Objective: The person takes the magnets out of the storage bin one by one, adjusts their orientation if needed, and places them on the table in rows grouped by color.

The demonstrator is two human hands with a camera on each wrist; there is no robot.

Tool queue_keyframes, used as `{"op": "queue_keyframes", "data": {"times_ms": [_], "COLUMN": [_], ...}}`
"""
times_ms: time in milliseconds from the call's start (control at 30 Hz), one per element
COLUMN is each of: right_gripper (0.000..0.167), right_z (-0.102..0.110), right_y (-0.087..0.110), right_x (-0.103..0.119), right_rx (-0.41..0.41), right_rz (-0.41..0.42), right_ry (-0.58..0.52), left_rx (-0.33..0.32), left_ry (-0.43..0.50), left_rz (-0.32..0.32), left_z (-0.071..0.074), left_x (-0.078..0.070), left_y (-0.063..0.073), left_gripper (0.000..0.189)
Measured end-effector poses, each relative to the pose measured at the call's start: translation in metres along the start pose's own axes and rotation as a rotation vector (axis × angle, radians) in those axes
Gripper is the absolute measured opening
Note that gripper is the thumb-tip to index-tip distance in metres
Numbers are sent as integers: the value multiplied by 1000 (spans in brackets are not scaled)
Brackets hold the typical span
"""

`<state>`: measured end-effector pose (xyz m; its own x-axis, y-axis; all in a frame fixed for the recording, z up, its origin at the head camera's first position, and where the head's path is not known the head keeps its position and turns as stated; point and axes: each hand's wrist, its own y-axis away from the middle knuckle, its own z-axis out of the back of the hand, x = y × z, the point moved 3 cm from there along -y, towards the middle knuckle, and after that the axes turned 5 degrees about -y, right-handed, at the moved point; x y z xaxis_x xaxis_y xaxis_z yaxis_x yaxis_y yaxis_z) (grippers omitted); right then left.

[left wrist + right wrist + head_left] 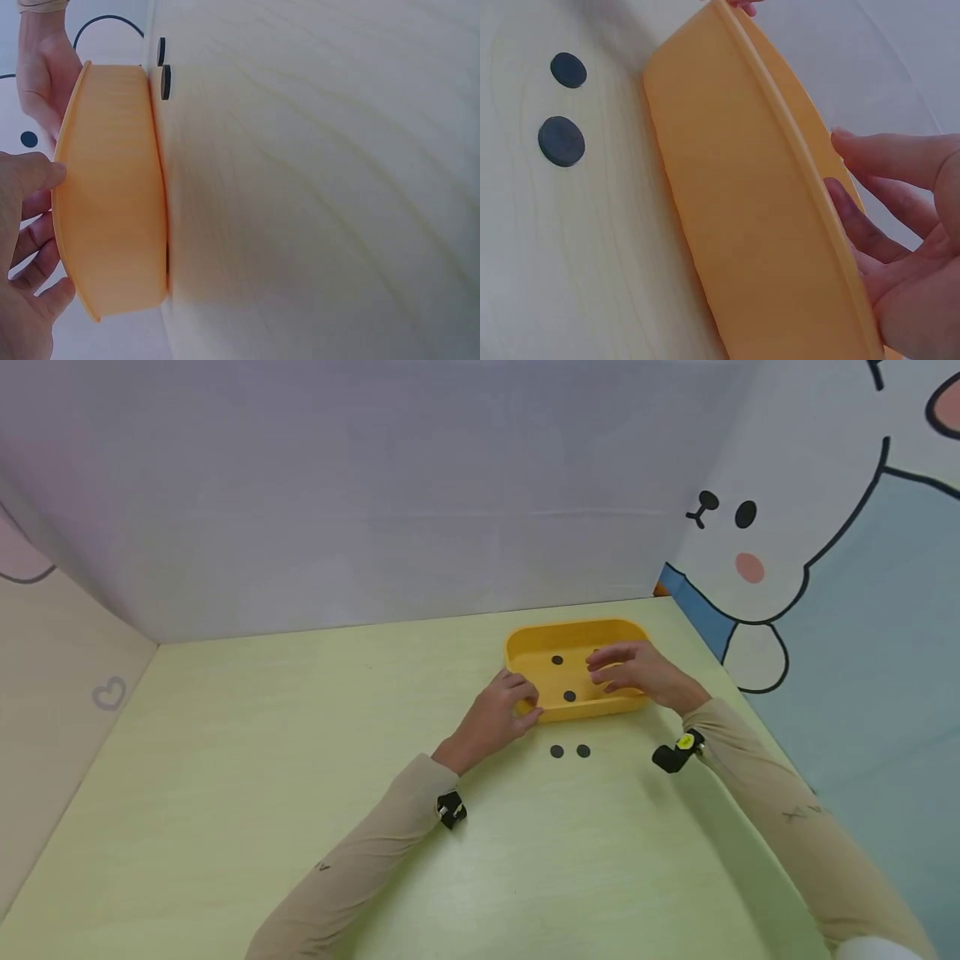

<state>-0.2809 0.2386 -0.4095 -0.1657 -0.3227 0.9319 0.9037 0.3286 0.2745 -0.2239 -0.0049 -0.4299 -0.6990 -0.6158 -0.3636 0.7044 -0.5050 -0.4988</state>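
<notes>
A yellow tray (570,713) with raised walls stands at the back right of the table. My left hand (495,714) is at its front left corner, gripping the rim; in the left wrist view one fingertip (54,174) overlaps the outer wall, with other fingers behind the rim. My right hand (637,672) hovers over the tray's right part, its fingers apart and loosely bent, with nothing visible between them. Dark round discs lie in the tray, one toward the back (557,660) and one toward the front (570,696). Part of another shows at the right fingertips.
Two more dark discs lie side by side on the table in front of the tray, a left disc (557,752) and a right disc (583,751). Behind the table (300,777) rises a pale wall (375,493). A cartoon-printed panel (847,635) runs along the right edge.
</notes>
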Motion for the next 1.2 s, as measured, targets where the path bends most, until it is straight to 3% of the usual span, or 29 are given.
{"op": "queue_keyframes", "data": {"times_ms": [267, 533, 1000, 1200], "right_gripper": [42, 39, 27, 26], "right_z": [-6, -9, -14, -21], "right_y": [-15, -23, -35, -36], "right_x": [-2, -5, -8, -4], "right_rx": [8, 69, 67, 134], "right_rz": [-6, -15, -69, -63], "right_ry": [40, 76, 213, 252], "left_rx": [-4, -11, -17, -9], "left_ry": [3, 8, 16, 4], "left_rz": [18, 0, -32, -36], "left_z": [-2, -4, -1, 1], "left_x": [4, 4, 3, 2], "left_y": [1, 2, 1, 0], "left_gripper": [12, 12, 11, 11]}}
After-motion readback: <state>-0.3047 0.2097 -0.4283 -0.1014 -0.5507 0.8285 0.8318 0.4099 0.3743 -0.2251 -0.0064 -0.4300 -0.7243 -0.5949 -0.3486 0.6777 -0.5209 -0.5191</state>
